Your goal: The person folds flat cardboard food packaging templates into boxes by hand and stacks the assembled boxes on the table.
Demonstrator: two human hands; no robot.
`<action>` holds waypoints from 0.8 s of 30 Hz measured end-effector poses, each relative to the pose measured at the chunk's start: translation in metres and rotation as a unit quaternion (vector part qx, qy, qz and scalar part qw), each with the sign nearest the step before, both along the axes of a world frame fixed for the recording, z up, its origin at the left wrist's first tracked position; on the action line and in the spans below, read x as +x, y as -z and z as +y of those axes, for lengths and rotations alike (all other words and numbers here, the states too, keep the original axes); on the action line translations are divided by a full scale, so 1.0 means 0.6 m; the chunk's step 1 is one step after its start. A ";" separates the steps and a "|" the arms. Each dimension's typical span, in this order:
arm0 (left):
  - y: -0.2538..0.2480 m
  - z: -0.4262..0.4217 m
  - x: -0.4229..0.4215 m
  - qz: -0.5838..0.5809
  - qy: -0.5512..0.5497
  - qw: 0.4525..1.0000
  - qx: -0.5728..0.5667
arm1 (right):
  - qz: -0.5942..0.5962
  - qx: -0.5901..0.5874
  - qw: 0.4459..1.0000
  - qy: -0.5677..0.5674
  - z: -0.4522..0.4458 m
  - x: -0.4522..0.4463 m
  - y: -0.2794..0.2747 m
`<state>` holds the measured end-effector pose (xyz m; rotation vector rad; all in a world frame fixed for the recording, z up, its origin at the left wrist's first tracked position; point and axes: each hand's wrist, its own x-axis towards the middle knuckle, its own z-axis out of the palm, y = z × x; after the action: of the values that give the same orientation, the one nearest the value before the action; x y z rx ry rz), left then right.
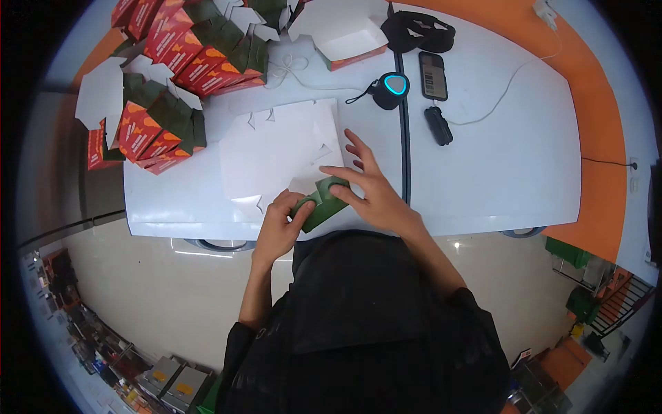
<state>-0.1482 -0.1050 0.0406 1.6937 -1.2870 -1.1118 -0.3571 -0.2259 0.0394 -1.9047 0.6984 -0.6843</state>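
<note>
Close to my body, at the table's front edge, is a partly folded green cardboard food box (321,215). My left hand (281,221) is closed on its left end, with the thumb pressed on the green side. At its right end, my right hand (371,192) has its thumb against the upturned flap while the fingers are spread apart and stretched out. Just beyond both hands lie flat white box blanks (276,148), with small cut slots showing. Whether the green piece is joined to the top blank cannot be made out.
Red and green folded boxes (196,58) are stacked at the back left, with more boxes (148,131) in front. An open white box (345,31) stands at the back. A round speaker (390,91), phone (433,76), black device (438,125) and black strap-like item (417,31) lie rightward.
</note>
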 end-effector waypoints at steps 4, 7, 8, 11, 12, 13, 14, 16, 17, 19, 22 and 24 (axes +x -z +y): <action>0.007 0.013 0.001 -0.012 -0.013 1.000 0.009 | 0.009 -0.060 0.998 0.011 0.005 0.022 0.011; 0.010 0.021 0.007 -0.031 0.005 0.999 0.020 | -0.037 -0.031 0.997 0.067 0.015 0.032 0.034; 0.009 0.020 0.006 -0.044 0.018 0.999 -0.002 | -0.026 -0.035 0.998 0.051 0.015 0.032 0.037; -0.001 0.013 -0.001 -0.049 0.048 0.998 -0.015 | -0.023 0.053 0.997 -0.044 0.014 0.028 0.041; -0.003 0.009 -0.005 -0.045 0.059 0.997 -0.012 | -0.028 0.070 0.995 -0.068 0.015 0.025 0.046; -0.003 0.006 -0.008 -0.066 0.054 0.996 -0.032 | -0.033 0.086 0.991 -0.092 0.015 0.023 0.047; -0.003 0.003 -0.011 -0.088 0.049 0.994 -0.053 | -0.007 0.117 0.987 -0.113 0.011 0.013 0.045; -0.005 -0.008 -0.019 -0.139 0.022 0.984 -0.105 | 0.011 0.066 0.993 -0.099 0.007 0.006 0.018; -0.008 -0.015 -0.030 -0.168 -0.001 0.977 -0.134 | 0.020 0.040 0.995 -0.093 0.009 0.003 0.001; -0.014 -0.039 -0.055 -0.213 -0.030 0.958 -0.192 | 0.106 0.086 0.987 -0.086 0.024 -0.009 -0.036; -0.026 -0.071 -0.088 -0.245 0.018 0.941 -0.235 | 0.099 0.056 0.993 0.002 0.014 -0.007 -0.026; -0.072 -0.081 -0.107 -0.258 -0.068 0.929 -0.256 | 0.087 -0.043 0.993 0.061 -0.007 -0.011 -0.011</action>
<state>-0.2122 -0.1537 0.0839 1.6745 -1.5723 -0.1991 -0.3634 -0.2303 0.0460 -2.0310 0.9148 -0.6381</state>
